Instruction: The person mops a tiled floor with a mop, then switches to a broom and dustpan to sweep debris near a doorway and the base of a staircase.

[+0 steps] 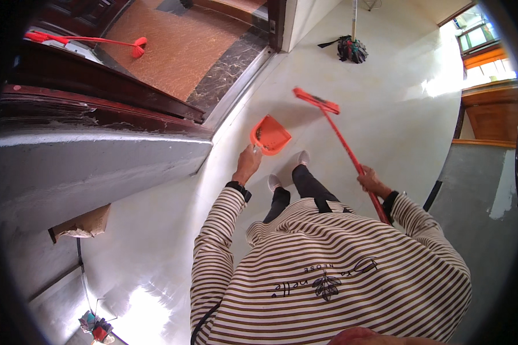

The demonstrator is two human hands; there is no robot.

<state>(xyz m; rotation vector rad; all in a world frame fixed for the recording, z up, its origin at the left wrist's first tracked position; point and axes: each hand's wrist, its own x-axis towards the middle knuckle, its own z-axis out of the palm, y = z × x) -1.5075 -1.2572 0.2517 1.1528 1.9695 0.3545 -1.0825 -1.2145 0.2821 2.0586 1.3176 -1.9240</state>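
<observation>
My left hand [247, 163] grips the short handle of an orange plastic dustpan [276, 134], with bits of debris lying in its pan. Whether the pan touches the floor, I cannot tell. My right hand [372, 180] is closed around the red pole of a push broom [343, 144]. The broom's red head [316, 101] is ahead and to the right of the dustpan, some way apart from it. Dark matter clings along the head. Its pole runs back past my right forearm, where the end is hidden.
A mop [352, 49] stands on the pale floor [397, 112] ahead. To the left, a doorway with a metal threshold [237, 92] opens onto brown tiles [168, 56]; a red long-handled brush [139, 47] shows there. A grey wall [99, 172] juts out at left. Wooden furniture [492, 114] stands right.
</observation>
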